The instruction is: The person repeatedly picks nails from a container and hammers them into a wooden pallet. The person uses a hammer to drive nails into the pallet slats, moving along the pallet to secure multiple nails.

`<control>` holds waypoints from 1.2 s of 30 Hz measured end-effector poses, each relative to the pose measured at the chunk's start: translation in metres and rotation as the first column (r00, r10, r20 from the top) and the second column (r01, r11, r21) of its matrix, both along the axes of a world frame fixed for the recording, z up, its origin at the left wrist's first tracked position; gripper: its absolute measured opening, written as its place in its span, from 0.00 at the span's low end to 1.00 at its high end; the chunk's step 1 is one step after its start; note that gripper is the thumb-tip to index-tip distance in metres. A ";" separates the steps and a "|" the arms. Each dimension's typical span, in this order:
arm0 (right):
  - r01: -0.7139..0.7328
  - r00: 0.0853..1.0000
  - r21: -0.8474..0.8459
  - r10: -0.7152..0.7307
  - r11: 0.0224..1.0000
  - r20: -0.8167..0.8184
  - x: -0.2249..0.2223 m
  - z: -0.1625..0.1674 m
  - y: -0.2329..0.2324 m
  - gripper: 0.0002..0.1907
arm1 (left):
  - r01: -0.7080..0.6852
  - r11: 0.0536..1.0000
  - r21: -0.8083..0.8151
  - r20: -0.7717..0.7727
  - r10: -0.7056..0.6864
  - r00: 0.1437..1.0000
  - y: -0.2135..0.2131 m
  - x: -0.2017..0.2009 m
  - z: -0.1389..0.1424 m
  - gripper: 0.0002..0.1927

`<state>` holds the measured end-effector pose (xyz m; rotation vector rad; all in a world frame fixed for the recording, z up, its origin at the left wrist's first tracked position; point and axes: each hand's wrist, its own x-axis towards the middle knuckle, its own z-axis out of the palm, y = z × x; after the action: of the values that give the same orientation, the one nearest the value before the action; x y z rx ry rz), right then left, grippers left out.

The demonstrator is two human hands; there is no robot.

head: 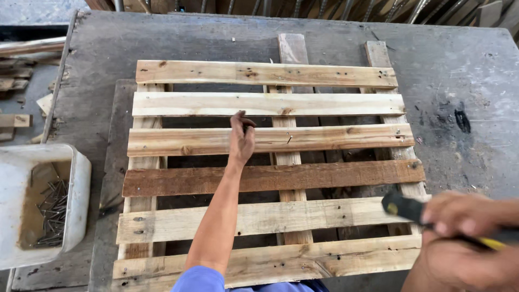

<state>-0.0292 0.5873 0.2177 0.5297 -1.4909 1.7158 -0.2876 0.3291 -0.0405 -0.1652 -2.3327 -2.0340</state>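
Gripping a black and yellow tool handle (427, 216) at the lower right of the frame, right hand (459, 216) with fingers wrapped tight around it; working end of the tool cut off by the right edge, so kind of tool impossible to tell. Below that hand, a blurred brown mass at the bottom right corner, too near the lens to make out

Reaching up from bottom centre over the wooden pallet (270, 176), left hand (241, 138) with fingertips pinched together on something small and dark, possibly a nail, too small to be sure of. Resting against the third slat from the top, just left of the middle runner. Blue sleeve at the bottom edge, partly cut off

Lying flat on a grey worn workbench (459, 81), six cross slats over three runners, one slat darker brown than the pale rest, nail heads dotted along the ends

Standing at the left edge of the frame, white plastic tub (81, 184), open-topped, holding a loose heap of nails (51, 216) on a rusty-brown bottom; near corner cut off by the frame

Farther off at upper left, scraps of wood (16, 81) beside the bench, partly out of frame
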 end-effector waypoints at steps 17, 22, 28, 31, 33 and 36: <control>-0.027 0.998 -0.058 0.031 0.998 0.063 -0.005 -0.010 -0.019 0.11 | -0.047 0.999 0.017 -0.385 0.050 0.921 0.007 0.001 -0.009 0.02; -0.245 0.232 0.439 -0.388 0.864 0.892 -0.037 -0.145 -0.038 0.14 | -0.015 1.000 -0.011 -0.112 0.014 0.994 0.008 0.000 0.009 0.08; 0.016 0.882 0.077 -0.050 0.997 0.468 0.018 -0.026 0.064 0.10 | -0.050 0.994 0.093 -0.196 0.068 0.978 0.007 0.015 0.011 0.05; -0.054 0.998 -0.041 0.055 0.998 0.035 0.015 -0.016 0.027 0.10 | -0.036 0.994 0.101 -0.160 0.052 0.986 0.004 0.009 0.006 0.05; 0.000 0.949 -0.054 0.017 0.999 0.314 -0.008 -0.067 -0.014 0.09 | -0.077 0.995 0.071 -0.238 0.092 0.967 0.004 0.005 0.006 0.04; -0.322 0.273 0.518 -0.446 0.793 0.852 -0.033 -0.151 -0.035 0.10 | -0.042 0.997 0.060 -0.135 0.050 0.990 0.005 0.000 0.012 0.05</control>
<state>-0.0622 0.5522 0.0666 -0.5178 -2.9992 1.3993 -0.2874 0.3342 -0.0287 -0.2383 -2.1753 -1.9984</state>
